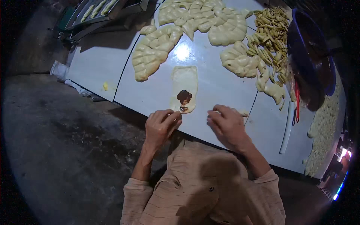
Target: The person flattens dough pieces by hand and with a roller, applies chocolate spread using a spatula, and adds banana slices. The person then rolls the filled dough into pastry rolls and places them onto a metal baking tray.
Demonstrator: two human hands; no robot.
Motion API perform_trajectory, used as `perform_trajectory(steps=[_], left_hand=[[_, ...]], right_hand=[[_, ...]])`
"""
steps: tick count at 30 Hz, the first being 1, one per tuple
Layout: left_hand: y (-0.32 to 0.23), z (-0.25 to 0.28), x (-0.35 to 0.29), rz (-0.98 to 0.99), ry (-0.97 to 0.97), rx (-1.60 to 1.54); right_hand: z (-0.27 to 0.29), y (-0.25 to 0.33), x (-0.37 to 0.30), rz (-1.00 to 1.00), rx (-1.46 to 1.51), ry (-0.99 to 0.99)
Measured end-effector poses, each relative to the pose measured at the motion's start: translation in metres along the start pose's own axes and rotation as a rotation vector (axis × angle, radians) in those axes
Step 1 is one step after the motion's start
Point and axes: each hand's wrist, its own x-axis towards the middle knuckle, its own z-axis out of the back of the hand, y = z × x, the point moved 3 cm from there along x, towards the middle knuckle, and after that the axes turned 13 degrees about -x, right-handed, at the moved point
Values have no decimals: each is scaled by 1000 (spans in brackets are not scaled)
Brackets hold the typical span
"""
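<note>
A flat, elongated strip of dough (185, 78) lies on the white tabletop in front of me. Near its close end sits a dollop of glossy dark brown filling (184, 96), with a smaller smear just below. My left hand (159, 125) is at the strip's near left corner, thumb and fingers pinched together at the dough edge. To the right of the strip, my right hand (227, 125) hovers over or rests on the table, its fingers loosely bent and slightly apart, with nothing visible in them. A small pale piece (243, 112) lies beside that hand.
Portioned dough slabs (153, 52) spread across the far side. Sliced yellowish strips (272, 37) are heaped at far right beside a purple basin (328, 77). A white-bladed knife (288, 127) and a red-handled tool (297, 97) lie at right. Metal trays (108, 15) stand at far left.
</note>
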Motion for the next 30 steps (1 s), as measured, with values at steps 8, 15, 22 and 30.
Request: perform_trajectory(steps=[8,15,22,30], left_hand=[[47,5,16,-184,106,-110],[50,4,20,-247,197,-277],[52,7,14,-269,190,-242],[47,1,11,-280,225,-203]], right_hand=[[-49,38,41,44,-74,18],[-47,35,17,-24,-93,10],[-20,23,14,-122,13,-30],[62,-136,-28,-869,-230,-406]])
